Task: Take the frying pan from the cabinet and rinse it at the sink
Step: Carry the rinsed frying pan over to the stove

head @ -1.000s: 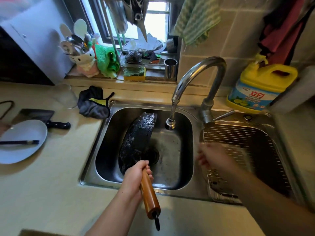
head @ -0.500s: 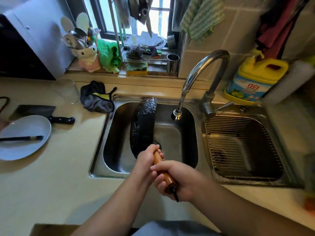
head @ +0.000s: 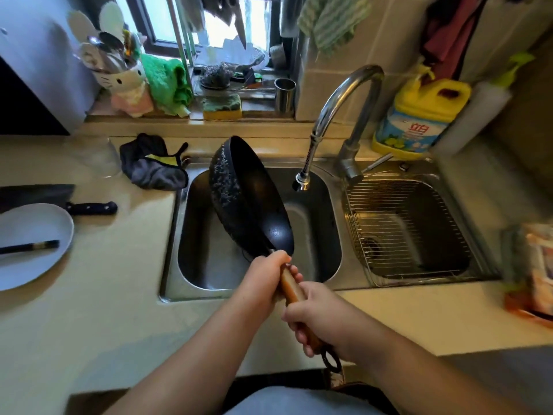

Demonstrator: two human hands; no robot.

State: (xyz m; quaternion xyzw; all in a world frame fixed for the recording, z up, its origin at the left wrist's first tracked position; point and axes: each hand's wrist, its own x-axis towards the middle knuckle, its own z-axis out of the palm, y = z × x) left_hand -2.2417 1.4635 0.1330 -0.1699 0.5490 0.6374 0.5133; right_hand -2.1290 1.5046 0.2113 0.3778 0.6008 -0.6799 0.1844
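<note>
both hands grip the round wooden handle (head: 291, 290) of the frying pan (head: 254, 199): left hand (head: 263, 280) near the bowl, right hand (head: 317, 313) at the end by the black loop. the dark, rough-backed pan is tilted on edge above the left steel sink basin (head: 323, 244), beside the curved metal faucet (head: 338, 115).

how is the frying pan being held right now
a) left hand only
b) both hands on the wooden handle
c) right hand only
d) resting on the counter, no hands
b: the left hand and the right hand both grip the wooden handle, holding the frying pan tilted over the left sink basin.
</note>
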